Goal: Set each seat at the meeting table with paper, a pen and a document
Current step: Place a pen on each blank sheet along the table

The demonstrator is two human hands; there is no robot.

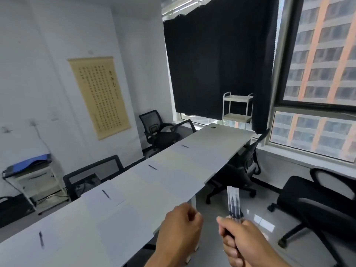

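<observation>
Right hand (242,241) grips a bundle of clear-capped pens (233,204) upright, off the near right edge of the bench (212,139); the count in the bundle looks like 2 or 3 but blur prevents certainty. Left hand (180,230) is curled loosely at the bench edge; whether it holds anything cannot be told. 4 pens lie on the bench along its left side, each on a pale sheet: nearest pen (41,238), second pen (106,194), third pen (152,167), farthest pen (185,146). Wall scroll (100,97) carries columns of Chinese characters, too small to read.
</observation>
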